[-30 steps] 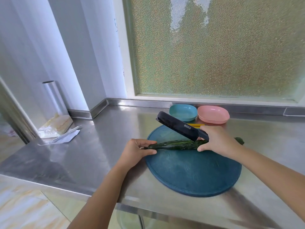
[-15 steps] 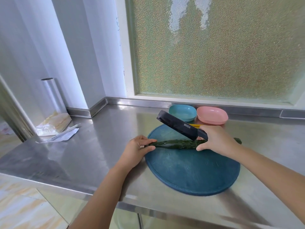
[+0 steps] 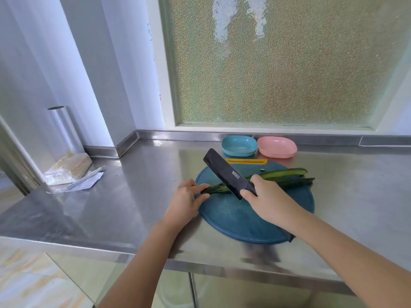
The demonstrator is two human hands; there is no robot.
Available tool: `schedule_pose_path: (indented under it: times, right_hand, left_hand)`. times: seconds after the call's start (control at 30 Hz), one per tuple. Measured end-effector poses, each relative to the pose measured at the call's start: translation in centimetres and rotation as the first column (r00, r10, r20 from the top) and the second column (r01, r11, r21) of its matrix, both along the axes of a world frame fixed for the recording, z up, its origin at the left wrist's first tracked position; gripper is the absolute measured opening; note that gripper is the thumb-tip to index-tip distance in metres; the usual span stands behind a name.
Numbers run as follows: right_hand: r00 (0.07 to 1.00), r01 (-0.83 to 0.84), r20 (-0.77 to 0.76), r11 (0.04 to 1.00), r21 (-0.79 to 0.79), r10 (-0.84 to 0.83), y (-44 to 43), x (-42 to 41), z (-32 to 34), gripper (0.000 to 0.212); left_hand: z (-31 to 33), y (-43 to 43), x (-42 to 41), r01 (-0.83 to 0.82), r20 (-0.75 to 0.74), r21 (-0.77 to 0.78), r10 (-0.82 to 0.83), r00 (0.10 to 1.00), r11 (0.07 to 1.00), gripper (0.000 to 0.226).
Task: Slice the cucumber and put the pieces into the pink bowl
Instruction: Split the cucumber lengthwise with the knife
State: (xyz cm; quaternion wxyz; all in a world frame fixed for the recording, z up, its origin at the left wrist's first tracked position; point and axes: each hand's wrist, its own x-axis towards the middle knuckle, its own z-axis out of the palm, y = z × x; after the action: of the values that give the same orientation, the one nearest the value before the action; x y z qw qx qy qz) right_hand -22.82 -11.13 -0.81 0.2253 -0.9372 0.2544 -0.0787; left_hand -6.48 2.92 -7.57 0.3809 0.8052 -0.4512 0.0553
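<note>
I'm gripping the knife with my right hand, fingers wrapping the handle and hiding it. The blade is matte black and rectangular, tilting up-left across the cucumber. My left hand is pinching the cucumber's thin left tip. The cucumber is lying dark green and bumpy on the round blue board, and its right end is looking split lengthwise into two strips. I can't tell whether the edge is touching it. The smooth oval pink bowl is sitting behind the board, beside a blue bowl, on the shiny steel surface. My right arm is covering the board's near-right rim.
</note>
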Motion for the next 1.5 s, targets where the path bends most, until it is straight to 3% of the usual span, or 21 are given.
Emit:
schedule_pose_path:
  times: [0.23, 0.5, 0.67, 0.9, 1.03, 1.17, 1.27, 1.4, 1.5]
  right_hand:
    - [0.995, 0.044, -0.088, 0.996, 0.075, -0.037, 2.8, -0.1, -0.7, 0.022]
    - [0.993, 0.019, -0.115, 0.993, -0.115, -0.032, 4.3, 1.3, -0.8, 0.02]
    - [0.981, 0.016, -0.188, 0.99, -0.137, -0.041, 4.9, 1.9, 0.1, 0.009]
    - [0.944, 0.032, -0.328, 0.999, -0.011, -0.034, 5.3, 2.8, 1.5, 0.008]
    - [0.962, 0.054, -0.267, 0.999, 0.006, -0.05, 6.0, 2.5, -0.3, 0.007]
    - [0.97, 0.089, -0.228, 0.996, -0.002, -0.087, 5.8, 2.5, -1.1, 0.017]
    - [0.972, 0.085, -0.222, 0.996, 0.006, -0.082, 5.7, 2.5, -1.5, 0.019]
    - [0.977, 0.053, -0.21, 0.996, 0.075, -0.036, 5.0, 2.3, -1.4, 0.005]
    - [0.987, 0.028, -0.162, 0.982, 0.186, 0.002, 4.2, 1.3, -0.9, 0.015]
  left_hand:
    - [0.0, 0.1, -0.5, 0.014, 0.122, 0.017, -0.016, 0.992, 1.0, 0.028]
    - [-0.3, 0.4, -0.9, 0.031, 0.215, 0.043, -0.039, 0.976, 0.999, 0.024]
    - [-0.2, 0.6, -1.0, 0.008, 0.136, 0.004, -0.008, 0.991, 1.0, 0.027]
    - [-0.4, 0.8, -0.9, 0.018, 0.09, 0.0, -0.018, 0.996, 1.0, 0.028]
    - [-0.6, 0.6, -0.5, 0.024, 0.082, 0.001, -0.024, 0.996, 1.0, 0.026]
    - [-0.7, 0.7, -0.5, 0.01, -0.031, 0.014, -0.01, 0.999, 1.0, 0.026]
    - [-0.3, 0.9, -0.5, -0.096, -0.143, -0.038, 0.09, 0.986, 0.995, 0.027]
    - [-0.4, 1.1, 0.2, -0.302, -0.183, -0.095, 0.282, 0.942, 0.949, 0.025]
    - [-0.4, 1.1, 0.4, -0.405, -0.279, -0.14, 0.357, 0.892, 0.904, 0.024]
